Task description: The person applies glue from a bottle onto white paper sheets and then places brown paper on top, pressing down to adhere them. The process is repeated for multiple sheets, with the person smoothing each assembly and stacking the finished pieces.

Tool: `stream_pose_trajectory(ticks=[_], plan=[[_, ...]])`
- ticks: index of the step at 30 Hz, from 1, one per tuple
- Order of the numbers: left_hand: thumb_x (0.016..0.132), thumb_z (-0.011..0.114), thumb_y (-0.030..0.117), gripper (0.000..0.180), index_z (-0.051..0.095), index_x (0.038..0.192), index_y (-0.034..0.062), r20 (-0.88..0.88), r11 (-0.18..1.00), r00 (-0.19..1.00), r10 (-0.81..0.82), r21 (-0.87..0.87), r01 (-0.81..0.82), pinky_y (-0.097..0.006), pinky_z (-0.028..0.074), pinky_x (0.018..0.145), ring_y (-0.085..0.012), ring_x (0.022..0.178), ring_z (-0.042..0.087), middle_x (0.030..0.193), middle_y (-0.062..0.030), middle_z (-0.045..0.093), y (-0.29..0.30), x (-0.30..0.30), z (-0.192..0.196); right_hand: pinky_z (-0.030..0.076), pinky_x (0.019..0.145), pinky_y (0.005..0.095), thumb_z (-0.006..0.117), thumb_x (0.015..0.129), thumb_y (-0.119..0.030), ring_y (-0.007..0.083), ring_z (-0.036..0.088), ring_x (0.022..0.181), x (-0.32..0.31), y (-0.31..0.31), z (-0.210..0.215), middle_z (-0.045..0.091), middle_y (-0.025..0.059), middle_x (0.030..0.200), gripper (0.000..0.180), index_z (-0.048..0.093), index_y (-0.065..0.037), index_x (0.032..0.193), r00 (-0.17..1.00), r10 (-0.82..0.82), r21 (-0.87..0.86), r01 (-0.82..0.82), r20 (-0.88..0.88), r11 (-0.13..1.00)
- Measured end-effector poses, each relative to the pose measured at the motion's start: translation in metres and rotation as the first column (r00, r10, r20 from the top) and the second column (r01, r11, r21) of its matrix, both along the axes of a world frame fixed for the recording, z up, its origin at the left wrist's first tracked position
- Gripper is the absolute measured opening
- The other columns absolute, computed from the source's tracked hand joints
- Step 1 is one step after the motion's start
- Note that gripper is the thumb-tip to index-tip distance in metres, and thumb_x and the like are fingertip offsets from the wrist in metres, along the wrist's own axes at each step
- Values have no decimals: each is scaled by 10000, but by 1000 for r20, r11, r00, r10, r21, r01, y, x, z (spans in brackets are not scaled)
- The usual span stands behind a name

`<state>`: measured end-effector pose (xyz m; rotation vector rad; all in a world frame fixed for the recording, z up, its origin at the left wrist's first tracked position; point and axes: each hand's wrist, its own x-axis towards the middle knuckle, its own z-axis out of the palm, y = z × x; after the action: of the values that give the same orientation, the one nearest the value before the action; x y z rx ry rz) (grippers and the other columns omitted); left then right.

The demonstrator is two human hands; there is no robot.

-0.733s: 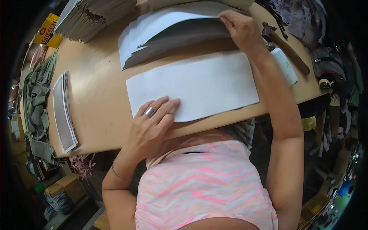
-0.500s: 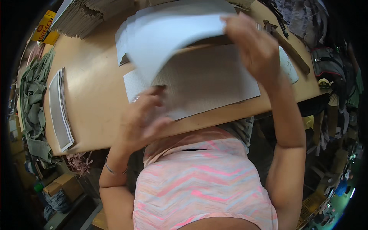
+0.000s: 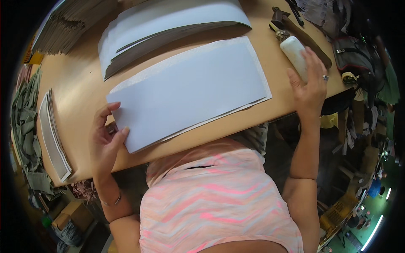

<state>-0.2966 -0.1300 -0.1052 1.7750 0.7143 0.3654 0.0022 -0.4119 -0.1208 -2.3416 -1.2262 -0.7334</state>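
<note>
A smooth pale sheet (image 3: pixel 190 95) is laid on the desk (image 3: pixel 80 105), approx. centred in front of the person's body. Under it, a white textured sheet (image 3: pixel 156 69) is mostly covered; its margin is left showing along the far & R edges, w/ a thin bit along the near edge.

The smooth sheet's L end is touched by the L hand (image 3: pixel 110 126): half open, thumb & forefinger held apart, both tips set at the edge, other fingers curled. A thin bracelet is worn on that wrist.

The R hand (image 3: pixel 311 82) is held loosely open w/ nothing grasped, thumb spread from the fingers, right by a white rounded block (image 3: pixel 294 55); whether it's being touched can't be told. A ring is worn on that hand.

Just past the block, a hammer w/ wooden handle (image 3: pixel 310 42) is laid slantwise. Behind the two sheets, a stack of pale sheets w/ dark undersides (image 3: pixel 181 21) is placed, its L ends fanned. A taller stack (image 3: pixel 76 25) is seen at upper L. On the L side, a bundle of narrow strips (image 3: pixel 51 130) is set, w/ green cloth (image 3: pixel 27 126) heaped along the desk's edge.
</note>
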Motion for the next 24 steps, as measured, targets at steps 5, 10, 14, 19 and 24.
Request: stream_pose_trajectory(ticks=[5,10,14,19,24], plan=[[747,700,33,445,577,1171,96,-396,731,910,123,656,187,-258,439,599,-135,620,488,885,-37,537,-2,9,17,462,877,350,734,775,-199,290,591,1025,31,-18,-9,606,137,1135,499,546,-12,1198,924,-84,113,135,-372,984],[752,716,126,360,611,1095,118,-311,452,938,-155,822,347,-349,462,670,-230,810,572,957,-70,566,-19,67,30,501,703,269,721,769,-100,168,606,913,39,-24,-14,616,80,1051,450,543,-11,1173,629,395,596,137,-670,791],[764,706,176,332,614,1079,123,-267,413,871,-411,797,440,-367,462,715,-258,858,577,1068,-77,551,-30,124,18,461,536,210,726,747,-86,111,596,794,41,-30,4,612,74,1001,424,556,-12,1129,345,622,697,158,-703,700],[794,669,287,343,604,1101,148,-226,313,821,-525,846,433,-378,454,748,-257,979,536,1136,-55,523,-46,161,-6,452,560,223,730,711,-106,121,584,777,43,-20,19,602,99,998,447,560,1,1110,387,573,649,93,-723,755],[763,701,286,413,601,1145,166,-265,274,826,-497,855,439,-392,433,822,-259,1015,508,1166,-32,524,-49,161,-13,438,543,205,699,758,-157,105,572,802,52,-18,24,584,82,1078,464,536,-8,1165,520,467,516,-58,-715,854]])
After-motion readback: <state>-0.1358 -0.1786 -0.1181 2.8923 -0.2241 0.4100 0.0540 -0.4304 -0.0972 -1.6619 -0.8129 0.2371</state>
